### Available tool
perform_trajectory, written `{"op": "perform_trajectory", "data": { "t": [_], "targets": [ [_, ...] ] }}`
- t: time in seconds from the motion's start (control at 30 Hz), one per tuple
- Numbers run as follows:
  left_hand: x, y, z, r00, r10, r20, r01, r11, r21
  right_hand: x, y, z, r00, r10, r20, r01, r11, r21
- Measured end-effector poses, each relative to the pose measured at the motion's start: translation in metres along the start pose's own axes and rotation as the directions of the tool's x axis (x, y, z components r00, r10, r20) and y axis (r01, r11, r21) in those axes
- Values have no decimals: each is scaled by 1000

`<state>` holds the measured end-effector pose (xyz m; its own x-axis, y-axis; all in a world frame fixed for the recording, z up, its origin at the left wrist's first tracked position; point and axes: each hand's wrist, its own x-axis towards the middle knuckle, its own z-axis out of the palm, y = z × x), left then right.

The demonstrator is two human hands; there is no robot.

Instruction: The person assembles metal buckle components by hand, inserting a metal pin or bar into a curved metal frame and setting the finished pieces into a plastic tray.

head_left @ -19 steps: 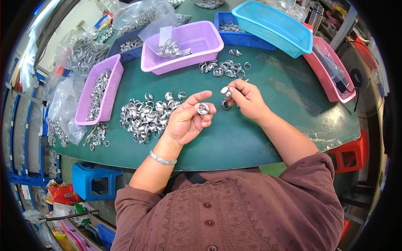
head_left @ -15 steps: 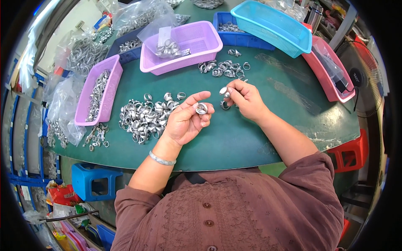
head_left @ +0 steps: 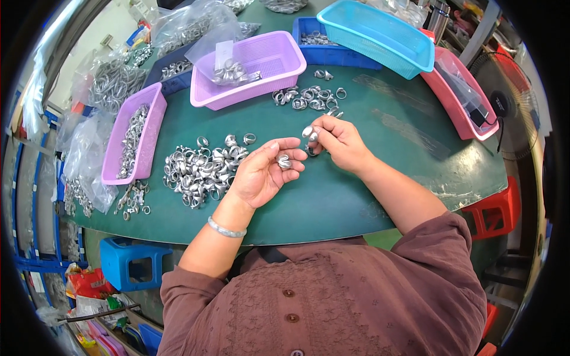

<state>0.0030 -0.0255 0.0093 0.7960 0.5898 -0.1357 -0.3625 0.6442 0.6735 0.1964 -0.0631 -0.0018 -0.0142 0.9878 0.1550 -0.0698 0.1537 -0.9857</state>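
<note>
L grip [head_left: 261, 172] has a silver ring [head_left: 284, 161] caught at its curled fingers, palm up; exact finger contact hard to tell. R grip [head_left: 341, 142] pinches silver pcs [head_left: 308, 133] btwn thumb & fingertips, just apart from L grip; exact no. unclear.

Handling, my guess: metal, light, stiff, smooth so prob. slippery; not fragile but finish may scratch. Best hold = band, thumb + index, off the broad face.

Around: ring pile [head_left: 205, 172] on green counter [head_left: 332, 207], just left of L grip, easy to knock w/ that wrist. Loose rings [head_left: 312, 98] just beyond R grip, limiting reach fwd. Purple basket [head_left: 249, 92] w/ bagged pcs beyond both grips; narrow purple basket [head_left: 153, 133] past pile; pink basket [head_left: 449, 105] well right of R grip.
</note>
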Motion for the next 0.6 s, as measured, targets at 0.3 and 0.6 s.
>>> {"op": "perform_trajectory", "data": {
  "t": [0.3,0.6],
  "targets": [
    [11,-6,16,998,28,-63,-11,969,245,-4,-4,6,986,-162,28,165,972,-170],
    [21,-9,-1,997,43,-58,-31,981,192,-5,-9,8,964,-264,31,264,938,-224]
  ]
}}
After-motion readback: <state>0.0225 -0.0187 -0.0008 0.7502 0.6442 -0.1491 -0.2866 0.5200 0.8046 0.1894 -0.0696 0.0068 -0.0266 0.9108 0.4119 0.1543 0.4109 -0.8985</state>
